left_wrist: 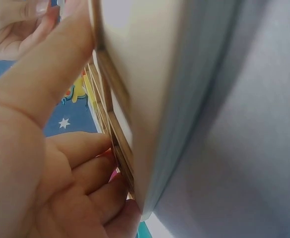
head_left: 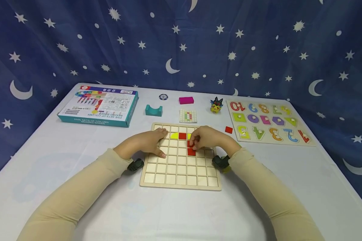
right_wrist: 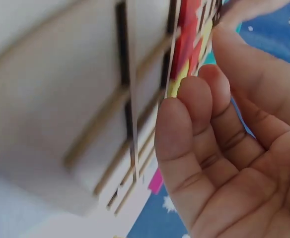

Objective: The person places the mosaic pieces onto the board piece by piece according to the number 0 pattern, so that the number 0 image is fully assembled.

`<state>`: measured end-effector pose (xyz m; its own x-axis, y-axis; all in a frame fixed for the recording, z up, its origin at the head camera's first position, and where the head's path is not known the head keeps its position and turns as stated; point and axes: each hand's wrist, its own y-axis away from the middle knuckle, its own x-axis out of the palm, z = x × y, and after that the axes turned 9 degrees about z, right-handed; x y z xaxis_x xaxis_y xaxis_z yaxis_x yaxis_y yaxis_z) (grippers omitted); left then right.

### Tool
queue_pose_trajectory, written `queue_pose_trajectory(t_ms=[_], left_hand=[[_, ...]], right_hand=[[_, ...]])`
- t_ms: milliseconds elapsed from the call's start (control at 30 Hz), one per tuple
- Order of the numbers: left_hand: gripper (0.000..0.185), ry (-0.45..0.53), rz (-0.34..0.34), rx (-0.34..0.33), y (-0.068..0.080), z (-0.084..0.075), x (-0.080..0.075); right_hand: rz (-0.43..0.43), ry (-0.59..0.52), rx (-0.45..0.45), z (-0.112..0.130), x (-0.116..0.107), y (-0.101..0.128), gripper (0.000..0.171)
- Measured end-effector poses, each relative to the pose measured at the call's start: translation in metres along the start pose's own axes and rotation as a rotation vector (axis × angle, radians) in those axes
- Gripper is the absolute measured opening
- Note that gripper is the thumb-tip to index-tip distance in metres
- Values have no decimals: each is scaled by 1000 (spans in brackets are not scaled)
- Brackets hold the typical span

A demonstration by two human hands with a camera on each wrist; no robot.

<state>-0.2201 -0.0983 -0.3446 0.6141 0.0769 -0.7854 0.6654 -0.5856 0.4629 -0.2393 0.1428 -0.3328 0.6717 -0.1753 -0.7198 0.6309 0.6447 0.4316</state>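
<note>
Beige sleeves [head_left: 87,189] come nearest, reaching in from the left and right over a white tabletop [head_left: 169,214]. At left, one of the hands, the left hand [head_left: 147,142], lies open on the board's left edge, thumb spread toward the near side, fingers toward the far. The wooden board [head_left: 172,169] sits mid-table, its far rows holding yellow pieces [head_left: 174,136] and red tiles [head_left: 191,152]. At the board's right half, the right hand [head_left: 209,136] bends down with fingers curled at the red tiles; whether it pinches one, I cannot tell. Each wrist wears a black camera [head_left: 135,165].

Across the far tabletop, from left to right: a teal box [head_left: 98,105], a teal block [head_left: 154,110], a chip [head_left: 163,97], a magenta block [head_left: 186,100] with a pattern card [head_left: 188,116] nearer, a small figure [head_left: 216,105], a loose red tile [head_left: 228,130] and a number puzzle [head_left: 268,122]. Behind hangs a navy curtain [head_left: 199,63] of white stars and moons.
</note>
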Motion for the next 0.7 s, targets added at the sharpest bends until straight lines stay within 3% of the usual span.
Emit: queue_pose_trajectory(t_ms=[167,367,467,700], left_hand=[[96,1,2,-4,1,0,0],[97,5,4,-5,1,-1,0],[97,7,0,-7,1,-1,-1],[98,14,4,-13,1,-2,-1]], right_hand=[[-45,-37,9,-12,-14,12,7],[-130,-123,70,-43,-38,28,12],[-167,-160,122,-56,-47,35,16],[-210,-133,248,-88,-58,46,23]])
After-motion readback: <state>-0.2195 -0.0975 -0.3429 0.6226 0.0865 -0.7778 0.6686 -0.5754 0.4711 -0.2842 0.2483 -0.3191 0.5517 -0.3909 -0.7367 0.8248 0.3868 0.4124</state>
